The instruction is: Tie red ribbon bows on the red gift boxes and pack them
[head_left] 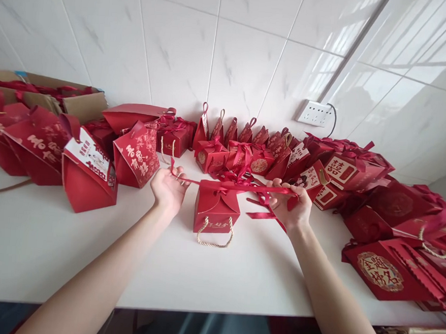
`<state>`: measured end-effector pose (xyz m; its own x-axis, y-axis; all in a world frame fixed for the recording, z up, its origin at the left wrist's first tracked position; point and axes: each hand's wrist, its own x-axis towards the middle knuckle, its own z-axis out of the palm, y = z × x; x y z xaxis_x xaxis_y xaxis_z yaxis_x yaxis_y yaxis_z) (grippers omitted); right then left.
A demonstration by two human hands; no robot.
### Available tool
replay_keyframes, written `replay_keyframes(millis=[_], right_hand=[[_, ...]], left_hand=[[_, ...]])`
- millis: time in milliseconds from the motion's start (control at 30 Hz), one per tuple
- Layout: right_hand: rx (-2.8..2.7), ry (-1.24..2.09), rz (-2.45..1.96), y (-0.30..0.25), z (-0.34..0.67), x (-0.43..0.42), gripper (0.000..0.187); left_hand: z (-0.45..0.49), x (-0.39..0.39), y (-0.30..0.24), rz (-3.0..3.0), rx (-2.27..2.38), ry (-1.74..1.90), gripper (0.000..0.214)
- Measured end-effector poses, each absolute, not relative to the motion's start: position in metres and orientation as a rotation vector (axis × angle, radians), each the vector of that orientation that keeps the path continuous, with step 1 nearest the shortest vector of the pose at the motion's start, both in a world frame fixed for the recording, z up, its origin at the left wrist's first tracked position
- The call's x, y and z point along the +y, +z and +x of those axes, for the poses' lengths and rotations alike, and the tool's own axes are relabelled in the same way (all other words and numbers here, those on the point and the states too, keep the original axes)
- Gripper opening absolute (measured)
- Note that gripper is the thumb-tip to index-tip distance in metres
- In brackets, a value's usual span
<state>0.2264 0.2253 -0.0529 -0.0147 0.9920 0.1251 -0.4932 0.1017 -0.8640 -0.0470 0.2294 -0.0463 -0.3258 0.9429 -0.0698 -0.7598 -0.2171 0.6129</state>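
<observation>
A small red gift box [217, 210] with a beige rope handle stands on the white table [86, 259] in front of me. A red ribbon [240, 187] runs taut across its top. My left hand [169, 187] pinches the ribbon's left end, fingers closed. My right hand [292, 205] grips the right end, with loose ribbon tails hanging below it. Both hands sit level with the box top, one on each side.
Many red gift boxes and bags crowd the back of the table [243, 148], the left [89, 170] and the right [392, 260]. A cardboard carton [78, 101] stands far left. A wall socket [314, 113] sits on the tiled wall.
</observation>
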Motion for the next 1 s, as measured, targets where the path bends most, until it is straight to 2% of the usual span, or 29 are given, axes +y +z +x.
replay_keyframes(millis=[233,567,1000], right_hand=[[-0.539,1.446,-0.512,-0.051,0.232,0.227,0.006],[-0.544,1.51,-0.414,-0.043,0.228,0.224,0.023],[-0.578,1.454,-0.28,-0.042,0.239,0.224,0.026]], left_hand=[[-0.056,0.236,-0.05,0.159,0.667,1.827,0.012],[-0.06,0.236,-0.048,0.196,0.642,1.828,0.016],[-0.069,0.239,-0.039,0.309,0.628,1.929,0.019]])
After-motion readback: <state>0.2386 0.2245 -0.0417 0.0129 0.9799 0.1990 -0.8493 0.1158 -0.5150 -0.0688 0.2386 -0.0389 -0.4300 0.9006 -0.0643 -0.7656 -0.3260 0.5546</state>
